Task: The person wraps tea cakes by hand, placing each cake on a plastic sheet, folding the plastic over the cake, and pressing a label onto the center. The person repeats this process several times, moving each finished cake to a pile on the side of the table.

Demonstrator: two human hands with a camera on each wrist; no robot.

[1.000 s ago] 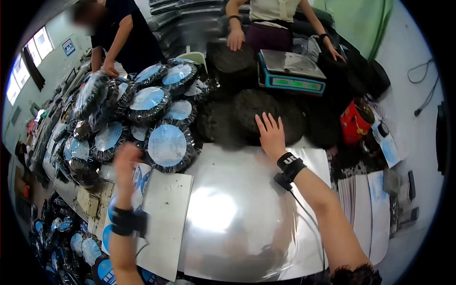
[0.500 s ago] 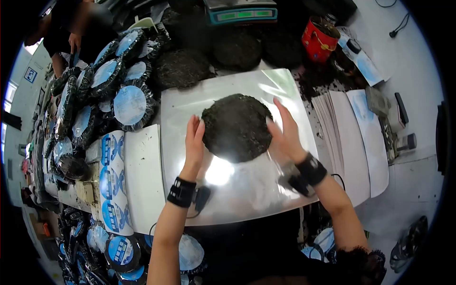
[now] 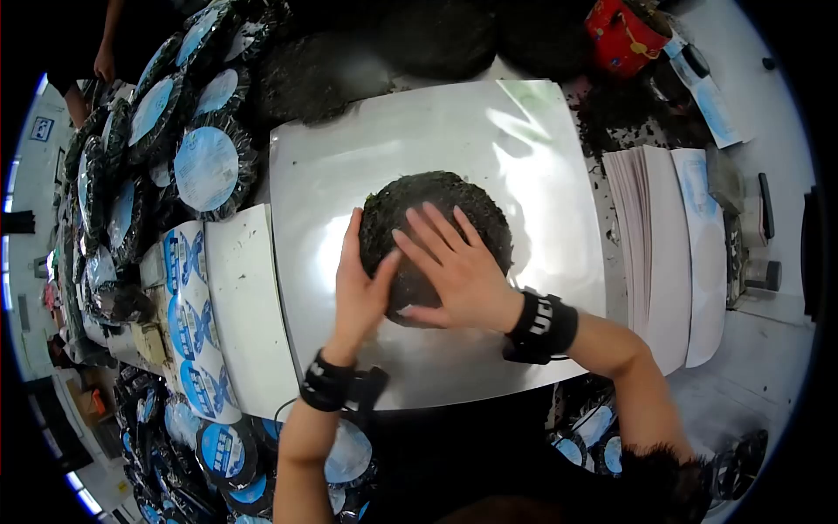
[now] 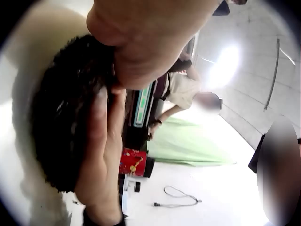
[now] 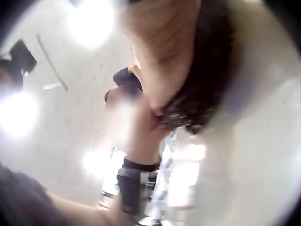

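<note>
A round dark, rough-textured cake (image 3: 471,205) lies on the shiny metal sheet (image 3: 323,157). The right hand (image 3: 463,275) rests flat across its top, fingers straight and spread. At its left edge is the left hand (image 3: 362,284), fingers pointing forward along the side and the thumb angled toward the top. In the left wrist view the cake (image 4: 61,113) shows beside the left hand (image 4: 146,37), with the right hand (image 4: 101,165) over it. The right wrist view has the cake's dark edge (image 5: 211,66) against the right hand (image 5: 164,47).
Wrapped black discs with blue labels (image 3: 206,168) are piled at the left, beside white sheets (image 3: 249,306) and a printed strip (image 3: 188,323). More dark cakes (image 3: 436,39) line the back. A red tin (image 3: 624,39) and a paper stack (image 3: 642,236) stand at the right.
Both hands came back from the far side, and a dark cake now lies on the sheet. Since half a second ago, the right hand has moved left onto its top.
</note>
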